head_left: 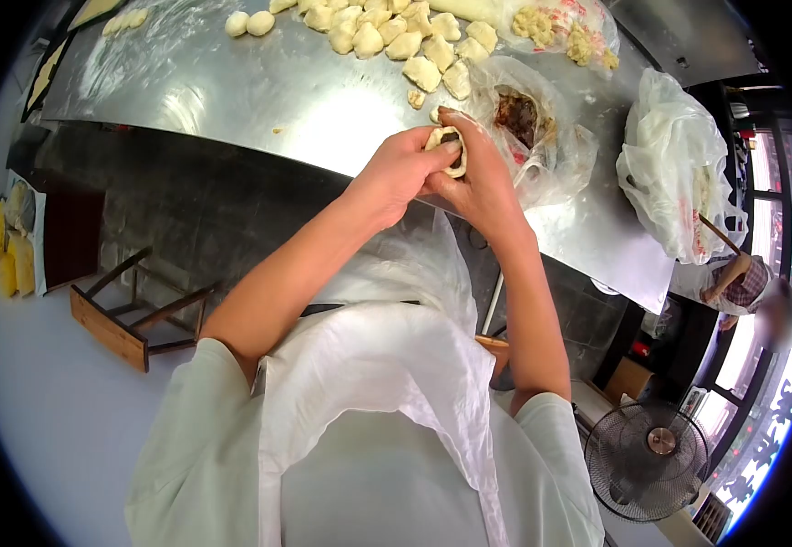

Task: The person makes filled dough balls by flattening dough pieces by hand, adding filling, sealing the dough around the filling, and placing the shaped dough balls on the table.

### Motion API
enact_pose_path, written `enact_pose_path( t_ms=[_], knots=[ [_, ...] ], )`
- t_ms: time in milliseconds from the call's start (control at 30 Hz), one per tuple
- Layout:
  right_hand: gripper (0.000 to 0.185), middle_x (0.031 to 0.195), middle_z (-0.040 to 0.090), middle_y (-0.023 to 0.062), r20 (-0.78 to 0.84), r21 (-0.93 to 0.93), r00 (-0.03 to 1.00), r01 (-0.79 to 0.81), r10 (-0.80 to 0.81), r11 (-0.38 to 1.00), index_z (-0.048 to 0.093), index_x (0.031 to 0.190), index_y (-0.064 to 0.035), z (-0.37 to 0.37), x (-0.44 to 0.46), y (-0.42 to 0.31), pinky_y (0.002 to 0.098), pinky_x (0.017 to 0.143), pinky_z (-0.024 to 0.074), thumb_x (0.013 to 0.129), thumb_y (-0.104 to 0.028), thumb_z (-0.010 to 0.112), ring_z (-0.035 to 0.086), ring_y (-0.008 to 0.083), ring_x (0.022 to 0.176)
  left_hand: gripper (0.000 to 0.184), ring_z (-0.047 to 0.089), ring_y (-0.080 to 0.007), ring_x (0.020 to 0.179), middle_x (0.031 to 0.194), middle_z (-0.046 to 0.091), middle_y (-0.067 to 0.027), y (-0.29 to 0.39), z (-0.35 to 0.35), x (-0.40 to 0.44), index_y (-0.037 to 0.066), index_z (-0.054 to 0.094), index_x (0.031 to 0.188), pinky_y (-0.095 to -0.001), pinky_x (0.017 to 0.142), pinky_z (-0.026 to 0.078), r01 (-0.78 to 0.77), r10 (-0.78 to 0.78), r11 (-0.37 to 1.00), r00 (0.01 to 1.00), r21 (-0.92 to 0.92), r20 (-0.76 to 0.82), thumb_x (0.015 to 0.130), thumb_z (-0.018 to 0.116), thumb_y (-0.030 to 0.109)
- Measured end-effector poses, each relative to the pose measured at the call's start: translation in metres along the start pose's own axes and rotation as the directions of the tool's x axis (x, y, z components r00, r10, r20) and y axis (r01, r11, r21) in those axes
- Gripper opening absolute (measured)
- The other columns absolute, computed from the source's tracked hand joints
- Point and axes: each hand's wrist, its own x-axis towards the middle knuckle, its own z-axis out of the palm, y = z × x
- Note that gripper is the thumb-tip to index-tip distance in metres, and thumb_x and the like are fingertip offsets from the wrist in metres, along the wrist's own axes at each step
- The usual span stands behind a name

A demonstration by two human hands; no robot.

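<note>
Both my hands meet at the near edge of the metal table [323, 109], around a small round of dough [459, 165] with dark filling in its middle. My left hand [399, 173] grips its left side, the thumb lying over the filling. Wrapped round the right side is my right hand [476, 173]. Just beyond my right hand, an open plastic bag [565, 150] holds a dark brown filling [516, 117]. Several pale dough pieces [403, 46] lie in a heap past my hands, with a small scrap [416, 98] nearer.
Two dough balls [248, 24] sit at the back left. A full white plastic bag [674, 164] stands at the table's right end. Crumbly yellowish lumps [587, 46] lie on plastic behind. A wooden stool [109, 328], a fan [647, 460] and another person [742, 281] are beyond the table.
</note>
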Motion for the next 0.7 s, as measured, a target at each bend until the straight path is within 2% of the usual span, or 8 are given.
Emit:
enact_pose_path(
  t_ms=[100,200,300,333,467,567,600,700],
  knots=[
    [0.068,0.138,0.059,0.0229,-0.011,-0.127,0.982,0.183,-0.186,0.975,0.052,0.138,0.0,0.003,0.003,0.008,0.0438,0.105,0.0482,0.079,-0.019,0.08,0.056,0.0423,0.127,0.022,0.065,-0.0108,0.089,0.099,0.066,-0.0034,0.011,0.01,-0.003,0.0,0.061,0.117,-0.0306,0.079,0.055,0.047,-0.033,0.983,0.996,0.177,-0.08,0.106,0.057,0.019],
    [0.065,0.138,0.062,0.0207,0.124,0.026,0.992,-0.009,0.006,1.0,0.048,0.146,-0.0025,0.0,0.001,0.001,0.0407,0.107,0.0474,0.087,-0.018,0.072,0.061,0.0377,0.124,0.023,0.067,-0.0179,0.092,0.105,0.068,-0.0091,0.011,-0.009,0.006,0.0,0.061,0.118,-0.0355,0.083,0.056,0.125,-0.132,0.983,0.991,0.131,0.039,0.103,0.056,0.016],
    [0.066,0.138,0.065,0.0178,0.057,0.625,0.988,-0.146,0.141,0.767,0.04,0.155,-0.0048,-0.003,-0.006,-0.011,0.0383,0.109,0.046,0.094,-0.018,0.063,0.063,0.031,0.124,0.026,0.068,-0.0245,0.103,0.112,0.067,-0.0134,0.029,-0.022,-0.009,0.0,0.058,0.123,-0.0422,0.096,0.057,0.354,-0.224,0.856,0.911,-0.376,0.347,0.104,0.052,0.016],
    [0.07,0.14,0.064,0.0169,0.03,0.634,0.997,-0.078,0.076,0.77,0.032,0.161,-0.0068,-0.004,-0.006,-0.003,0.0376,0.109,0.0457,0.098,-0.018,0.06,0.062,0.0263,0.126,0.028,0.065,-0.0297,0.12,0.123,0.064,-0.0156,0.028,-0.029,-0.01,-0.002,0.055,0.128,-0.0504,0.113,0.049,0.381,-0.175,0.808,0.883,-0.449,0.435,0.106,0.05,0.015],
    [0.081,0.146,0.059,0.0174,0.191,0.43,0.976,-0.177,0.102,0.885,0.029,0.162,-0.0064,-0.001,-0.004,-0.007,0.0388,0.106,0.0489,0.097,-0.032,0.071,0.06,0.0276,0.129,0.029,0.066,-0.0295,0.117,0.125,0.064,-0.017,-0.017,-0.05,0.012,-0.004,0.054,0.13,-0.0461,0.111,0.051,0.382,-0.078,0.729,0.871,-0.568,0.486,0.109,0.047,0.014],
    [0.093,0.144,0.06,0.0189,0.026,0.354,0.989,-0.143,0.143,0.924,0.027,0.162,-0.0056,0.0,-0.008,-0.007,0.0378,0.1,0.0524,0.091,-0.034,0.08,0.061,0.0296,0.129,0.028,0.068,-0.0251,0.11,0.117,0.066,-0.0146,-0.004,-0.024,-0.003,-0.006,0.056,0.128,-0.0392,0.105,0.055,0.252,-0.212,0.787,0.968,-0.563,0.136,0.107,0.053,0.013],
    [0.092,0.137,0.063,0.0228,-0.045,0.364,0.994,-0.08,0.103,0.928,0.036,0.157,-0.0027,0.003,-0.008,-0.005,0.0371,0.094,0.0553,0.084,-0.031,0.086,0.063,0.0312,0.125,0.028,0.068,-0.024,0.108,0.115,0.066,-0.014,-0.006,-0.022,-0.001,-0.006,0.056,0.127,-0.0378,0.102,0.056,0.216,-0.178,0.811,0.976,-0.543,0.123,0.106,0.055,0.012],
    [0.08,0.134,0.064,0.0237,0.084,0.125,0.959,-0.28,0.271,0.952,0.049,0.147,0.0,0.004,-0.009,-0.013,0.0392,0.093,0.0549,0.083,-0.032,0.086,0.064,0.0332,0.122,0.028,0.068,-0.0213,0.102,0.112,0.067,-0.0126,-0.011,-0.016,0.003,-0.007,0.058,0.125,-0.0342,0.093,0.057,0.109,-0.093,0.879,0.994,-0.463,0.056,0.103,0.059,0.009]
  ],
)
